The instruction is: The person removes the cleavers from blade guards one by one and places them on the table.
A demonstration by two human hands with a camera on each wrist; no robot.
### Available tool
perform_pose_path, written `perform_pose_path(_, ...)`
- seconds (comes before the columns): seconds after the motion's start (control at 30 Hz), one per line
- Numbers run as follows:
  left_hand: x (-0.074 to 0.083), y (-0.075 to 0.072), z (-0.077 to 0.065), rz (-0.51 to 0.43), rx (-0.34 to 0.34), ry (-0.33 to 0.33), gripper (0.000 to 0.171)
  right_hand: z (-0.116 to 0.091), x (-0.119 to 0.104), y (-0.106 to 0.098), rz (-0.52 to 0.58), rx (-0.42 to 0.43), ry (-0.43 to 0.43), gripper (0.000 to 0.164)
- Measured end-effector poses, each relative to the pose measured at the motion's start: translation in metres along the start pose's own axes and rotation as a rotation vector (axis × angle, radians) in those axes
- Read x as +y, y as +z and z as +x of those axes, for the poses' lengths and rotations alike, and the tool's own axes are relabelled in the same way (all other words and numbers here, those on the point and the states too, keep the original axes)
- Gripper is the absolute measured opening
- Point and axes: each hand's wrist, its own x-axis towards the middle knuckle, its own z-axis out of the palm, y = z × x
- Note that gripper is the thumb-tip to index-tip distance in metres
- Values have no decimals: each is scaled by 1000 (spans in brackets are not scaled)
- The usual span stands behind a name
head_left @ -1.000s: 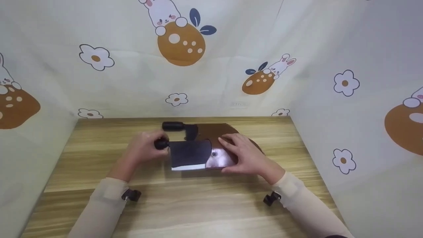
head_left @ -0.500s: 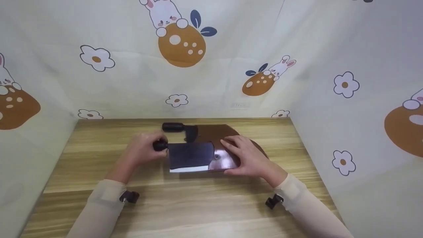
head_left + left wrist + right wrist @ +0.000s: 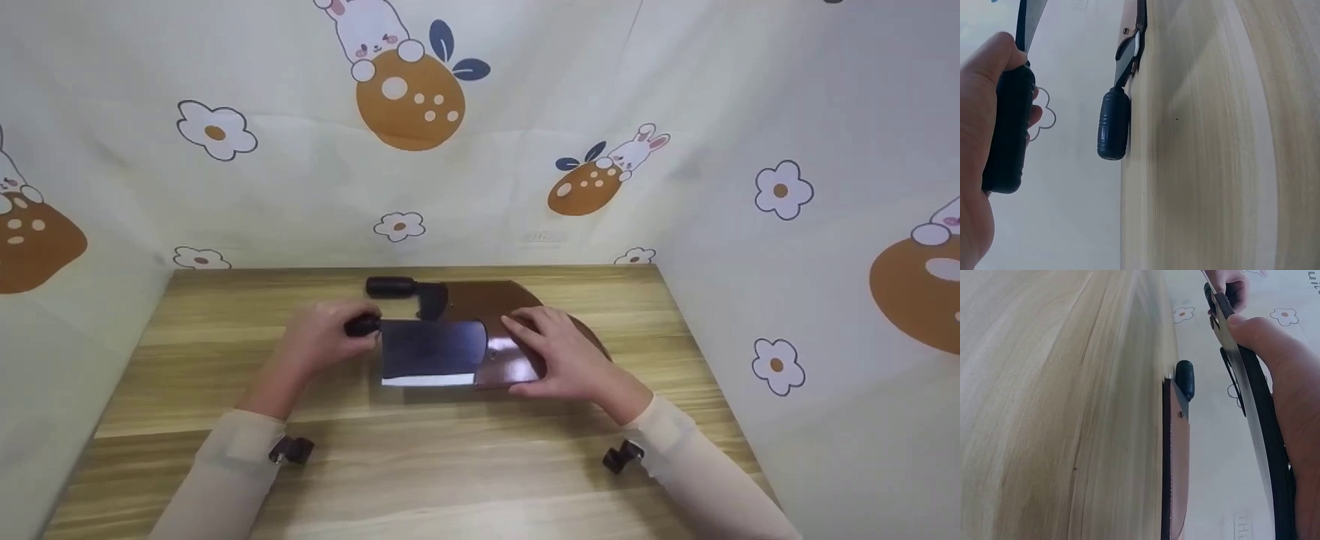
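My left hand [image 3: 326, 337] grips the black handle [image 3: 1009, 129] of a cleaver. Its wide dark blade [image 3: 431, 349], with a bright lower edge, is partly exposed; the right end of the blade is hidden inside a glossy brown sheath [image 3: 499, 367]. On that sheath, my right hand [image 3: 570, 356] keeps hold of the far end, thumb along the near edge and fingers across the top. The wrist views show this cleaver and sheath raised off the table. Behind them lies a second cleaver, its black handle [image 3: 390, 286] pointing left and its blade mostly covered by another brown sheath [image 3: 484, 292].
The wood-grain table [image 3: 450, 465] extends in front of the hands and to both sides. A pale curtain [image 3: 300, 180] printed with rabbits and flowers stands behind the table and along its sides.
My right hand has shifted slightly right with the sheath, and my left hand slightly left with the handle. A little more of the blade now shows. The second cleaver has stayed put.
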Motion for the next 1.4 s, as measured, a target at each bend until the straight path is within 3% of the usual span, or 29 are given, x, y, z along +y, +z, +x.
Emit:
perform_pose_path(0.43, -2, -4, -5, -60, -5, -4, 37, -10, 4, -1, 20, 4, 47, 108)
perform_pose_path(0.7, -3, -4, -7, -69, -17, -19, 33, -17, 6, 0, 17, 47, 19, 107)
perform_pose_path(1.13, -9, -9, -17, -84, -33, -36, 36, -21, 11, 1, 19, 23, 41, 106)
perform_pose_path(1.4, -13, -10, -22, -107, -21, -46, 34, -28, 17, 4, 24, 57, 19, 107)
